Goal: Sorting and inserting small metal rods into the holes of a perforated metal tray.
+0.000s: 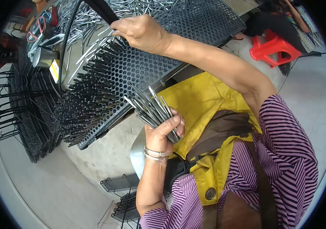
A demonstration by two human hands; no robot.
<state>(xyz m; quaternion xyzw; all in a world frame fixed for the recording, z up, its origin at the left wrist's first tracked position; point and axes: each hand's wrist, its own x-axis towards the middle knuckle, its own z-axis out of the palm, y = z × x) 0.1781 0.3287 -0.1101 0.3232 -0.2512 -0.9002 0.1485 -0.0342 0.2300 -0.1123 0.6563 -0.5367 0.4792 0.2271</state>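
Observation:
A thick bundle of thin silvery metal rods is gripped in my left hand, their ends fanning out beyond the fingers. This hand, with bangles at the wrist, is held in front of the yellow apron. My right hand reaches across to the far edge of a black perforated board. Its thumb and fingers are pinched together just above the upright rods; what lies between the fingertips is too small to make out. Many dark-looking rods stand closely packed in the left part of the board's holes.
Loose rods are heaped behind the board. At left are scissors, a metal can, a yellow-and-white box and black hooked racks. A dark bar slants above. A red stool stands right, near another person.

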